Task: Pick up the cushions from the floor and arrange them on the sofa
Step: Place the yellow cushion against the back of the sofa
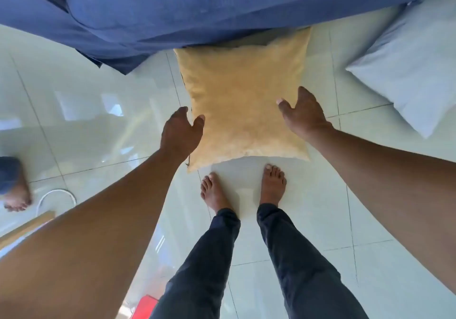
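Currently: square mustard-yellow fabric cushion, gripped at opposite edges by left hand and right hand; likely risk, soft filling sagging and slipping their shallow hold.

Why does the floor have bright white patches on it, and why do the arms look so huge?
Head view: the glossy floor tiles mirror bright light as white glare, strongest left of the yellow cushion; the wide-angle lens swells the forearms near the picture's edges and bends the sofa edge.
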